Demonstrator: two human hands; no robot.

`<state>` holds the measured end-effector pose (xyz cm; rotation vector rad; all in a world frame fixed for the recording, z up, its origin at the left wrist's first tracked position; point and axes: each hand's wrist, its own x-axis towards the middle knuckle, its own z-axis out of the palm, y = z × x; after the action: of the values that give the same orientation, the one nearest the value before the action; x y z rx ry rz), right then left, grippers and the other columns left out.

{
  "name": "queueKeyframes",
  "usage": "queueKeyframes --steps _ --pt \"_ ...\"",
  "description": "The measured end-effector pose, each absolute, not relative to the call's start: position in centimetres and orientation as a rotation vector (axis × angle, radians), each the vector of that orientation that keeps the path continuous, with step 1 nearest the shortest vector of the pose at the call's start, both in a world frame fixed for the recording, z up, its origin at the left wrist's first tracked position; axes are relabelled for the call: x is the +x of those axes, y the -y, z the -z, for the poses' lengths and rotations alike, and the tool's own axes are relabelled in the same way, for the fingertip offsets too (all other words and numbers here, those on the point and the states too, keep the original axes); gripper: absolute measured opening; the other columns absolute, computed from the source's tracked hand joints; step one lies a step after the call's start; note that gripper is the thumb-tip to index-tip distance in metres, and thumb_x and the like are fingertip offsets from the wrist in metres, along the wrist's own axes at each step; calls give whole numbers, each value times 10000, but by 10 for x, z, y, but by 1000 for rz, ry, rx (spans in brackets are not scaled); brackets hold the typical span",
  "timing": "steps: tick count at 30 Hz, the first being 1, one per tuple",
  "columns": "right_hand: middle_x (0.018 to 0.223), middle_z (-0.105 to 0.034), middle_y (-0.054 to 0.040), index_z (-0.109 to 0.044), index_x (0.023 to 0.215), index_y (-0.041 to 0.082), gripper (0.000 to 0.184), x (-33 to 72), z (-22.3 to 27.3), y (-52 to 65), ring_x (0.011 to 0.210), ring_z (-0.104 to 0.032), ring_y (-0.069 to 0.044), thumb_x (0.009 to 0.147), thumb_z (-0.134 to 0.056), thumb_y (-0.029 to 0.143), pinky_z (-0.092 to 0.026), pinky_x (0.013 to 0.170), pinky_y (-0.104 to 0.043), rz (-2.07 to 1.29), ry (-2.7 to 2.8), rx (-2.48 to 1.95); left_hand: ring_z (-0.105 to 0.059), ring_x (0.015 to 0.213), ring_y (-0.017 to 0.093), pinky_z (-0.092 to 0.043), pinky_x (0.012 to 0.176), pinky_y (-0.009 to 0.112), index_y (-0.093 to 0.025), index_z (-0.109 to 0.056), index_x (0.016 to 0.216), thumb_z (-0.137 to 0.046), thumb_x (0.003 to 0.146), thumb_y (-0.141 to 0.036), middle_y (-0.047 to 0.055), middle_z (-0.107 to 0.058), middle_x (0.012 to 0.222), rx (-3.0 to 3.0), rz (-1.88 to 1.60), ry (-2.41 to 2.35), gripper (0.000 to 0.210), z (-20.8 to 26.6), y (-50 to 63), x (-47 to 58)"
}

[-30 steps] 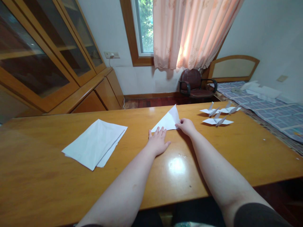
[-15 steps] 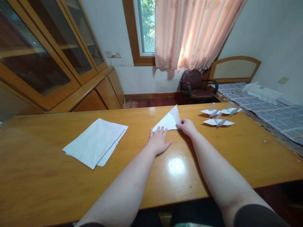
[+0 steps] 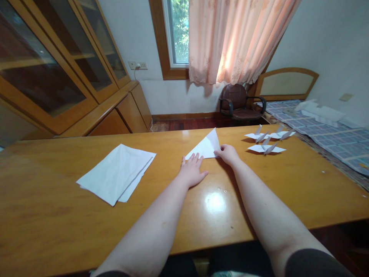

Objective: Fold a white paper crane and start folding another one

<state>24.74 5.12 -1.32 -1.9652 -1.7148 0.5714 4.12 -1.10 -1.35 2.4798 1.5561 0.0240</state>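
Observation:
A white sheet of paper folded into a triangle (image 3: pixel 205 147) lies on the wooden table, its point toward the far edge. My left hand (image 3: pixel 192 171) rests with spread fingers, the fingertips on the paper's near left edge. At the paper's right corner, my right hand (image 3: pixel 227 154) pinches it between thumb and fingers. Three folded paper cranes stand to the right: one in front (image 3: pixel 266 148), one behind it (image 3: pixel 256 135) and one farther right (image 3: pixel 279 134). Over on the left lies a stack of white paper sheets (image 3: pixel 115 173) with crease lines.
The wooden table (image 3: pixel 72 238) spans the view. Beyond its far edge stand a brown armchair (image 3: pixel 235 102) and, on the right, a bed (image 3: pixel 325 130) with a checked cover. A glass-door cabinet (image 3: pixel 57 57) fills the left side, and a pink curtain (image 3: pixel 230 42) hangs at the window.
Almost nothing differs. My left hand has shifted very slightly to the left along the paper's near edge; my right hand keeps its pinch on the corner.

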Motion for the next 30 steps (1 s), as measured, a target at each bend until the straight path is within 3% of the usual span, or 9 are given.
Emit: queueKeyframes --steps 12,18,25,30 --pt "644 -616 -29 -646 707 138 225 246 12 -51 589 -521 -138 662 -622 356 -320 532 -235 -538 1732 -1975 -70 1408 303 -62 1042 680 -250 -147 1462 -308 843 -599 65 -96 1546 2465 -19 -1574 729 16 15 46" --pt "636 -613 -23 -641 694 140 207 246 12 -51 584 -524 -136 655 -626 343 -321 529 -231 -559 1711 -1977 -42 1412 302 -63 1040 685 -300 -140 1462 -262 862 -589 34 -87 1549 2431 10 -1630 677 18 19 49" --pt "630 -616 -22 -627 684 148 201 247 14 -51 583 -524 -136 654 -623 347 -320 527 -228 -578 1698 -1960 -57 1408 320 24 1040 682 -276 -163 1462 -257 860 -595 52 -109 1545 2478 -32 -1646 687 21 21 48" --pt "642 -622 -23 -626 690 149 204 247 14 -51 584 -525 -135 653 -621 350 -322 530 -228 -573 1705 -1952 -100 1406 298 6 1062 649 -259 -190 1453 -296 851 -598 83 -158 1536 2504 -66 -1616 699 19 18 46"
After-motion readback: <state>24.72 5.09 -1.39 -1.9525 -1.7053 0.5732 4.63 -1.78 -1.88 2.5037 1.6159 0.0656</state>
